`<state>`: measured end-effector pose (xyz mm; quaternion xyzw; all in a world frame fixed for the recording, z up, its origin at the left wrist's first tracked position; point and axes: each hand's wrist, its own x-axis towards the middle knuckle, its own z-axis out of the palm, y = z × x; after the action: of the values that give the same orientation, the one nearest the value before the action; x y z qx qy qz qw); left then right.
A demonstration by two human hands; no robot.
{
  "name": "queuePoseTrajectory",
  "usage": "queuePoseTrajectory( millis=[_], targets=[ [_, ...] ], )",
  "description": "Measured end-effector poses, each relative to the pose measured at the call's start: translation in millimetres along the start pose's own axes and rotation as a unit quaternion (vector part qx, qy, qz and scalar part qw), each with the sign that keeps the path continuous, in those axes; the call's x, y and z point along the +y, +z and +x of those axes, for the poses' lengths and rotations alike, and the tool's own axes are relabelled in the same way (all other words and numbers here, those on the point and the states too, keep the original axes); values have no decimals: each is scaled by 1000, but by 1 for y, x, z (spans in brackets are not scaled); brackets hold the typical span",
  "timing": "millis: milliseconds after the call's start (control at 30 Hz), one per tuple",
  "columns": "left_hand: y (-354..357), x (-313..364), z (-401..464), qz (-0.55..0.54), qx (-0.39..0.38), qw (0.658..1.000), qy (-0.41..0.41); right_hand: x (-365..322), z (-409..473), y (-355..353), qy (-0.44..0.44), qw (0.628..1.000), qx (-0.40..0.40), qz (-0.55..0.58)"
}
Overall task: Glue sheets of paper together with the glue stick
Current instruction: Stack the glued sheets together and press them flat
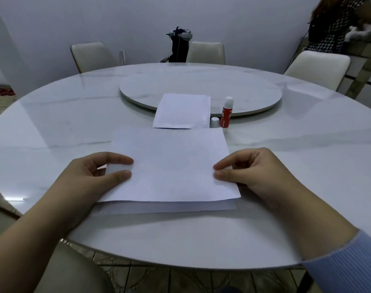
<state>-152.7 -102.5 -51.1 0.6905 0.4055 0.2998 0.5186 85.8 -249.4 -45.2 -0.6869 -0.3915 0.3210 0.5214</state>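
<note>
On the round, glossy white marble-look bench [53,127], a plain white top sheet of paper [172,166] is being laid over a second white sheet [165,208], whose near edge shows as a strip just below it. The left hand [91,174] pinches the top sheet's nine o'clock edge between thumb and forefinger; the right hand [250,170] pinches the three o'clock edge the same way. The top sheet seems slightly lifted at its near edge, though the soft focus leaves that unsure.

At twelve o'clock from the sheets, a small stack of white paper [182,111] rests partly on the round turntable [201,85]. Just at its three o'clock side, the red-and-white glue stick [226,112] stands upright and uncapped, with its white cap [214,122] beside it.

The step in hand looks like aligning and joining. Next, the edges want squaring up, then lowering and smoothing flat with open fingers from the middle outward.
</note>
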Motion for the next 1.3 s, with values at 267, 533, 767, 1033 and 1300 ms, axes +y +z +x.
queuePoseTrajectory(
  millis=[267,533,767,1033,1300],
  targets=[
    [1,-8,-1,-20,57,998,13,4,3,-4,-8,997,9,-76],
    [-6,-12,2,18,57,998,17,6,5,-2,-13,993,-8,-118],
    [-4,-10,-1,96,68,992,42,7,6,-2,-21,991,-11,-130],
    [-5,-13,0,184,70,977,77,6,4,-1,-23,988,-16,-153],
    [-2,-11,-3,218,69,970,82,6,3,0,-26,986,-12,-163]
  ],
)
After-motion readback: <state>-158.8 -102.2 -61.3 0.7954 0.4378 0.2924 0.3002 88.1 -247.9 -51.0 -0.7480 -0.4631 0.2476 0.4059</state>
